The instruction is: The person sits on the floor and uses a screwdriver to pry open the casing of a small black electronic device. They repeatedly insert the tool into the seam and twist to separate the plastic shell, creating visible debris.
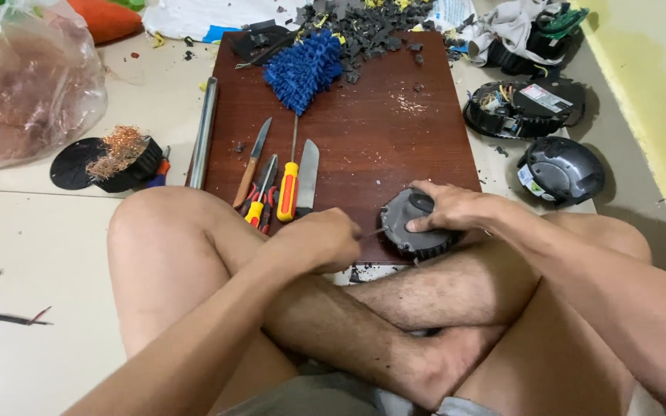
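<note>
Head view, the only one we get: we sit cross-legged on the floor w/ a dark red-brown board laid in front of our knees. Our right hand lies flat on a round black motor housing at the board's near edge, fingers spread over the top & pressing it down. Our left hand is curled into a fist round a thin metal tool whose tip meets the housing's left side; fingers pressed together on the handle, which the fist hides.

Step in hand, as we judge it: prying or poking at the housing's seam to open it. The next move prob. needs firm downward hold from the right hand & a controlled push or twist from the left, so the tip doesn't slip toward the holding fingers.

Nearby on the board: a yellow-handled screwdriver, knives, pliers, a blue fuzzy duster head, black plastic fragments at the far end. Two more black housings lie on the floor at right; a black cup of copper wire at left.

Hard to tell: tool type (screwdriver vs. awl), the housing's underside & near rim, behind our leg. Bag contents at upper left are blurry.
</note>
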